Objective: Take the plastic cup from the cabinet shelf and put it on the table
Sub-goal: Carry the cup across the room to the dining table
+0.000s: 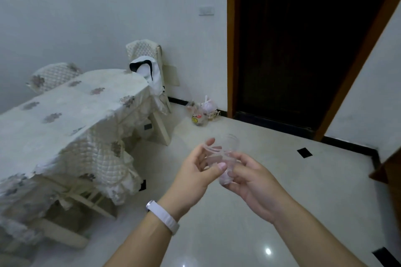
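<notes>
Hands, left hand (196, 172) and right hand (252, 182), grip clear ribbed plastic cup (219, 156).

1. I have both hands out in front of me over the floor (249, 212), the left hand (196, 171) just left of the right hand (251, 182).
2. The cup (219, 156) sits between them, touched by fingers of both, its mouth tilted away from me.
3. The table (65, 110) stands left of the hands, well apart from them.
4. One chair (53, 76) is behind the table, another (149, 54) at its far end, left of and beyond the hands.
5. Some bags (202, 110) lie on the floor beyond the hands, against the wall.
6. The doorway (303, 50) is beyond the hands, to the right.
</notes>
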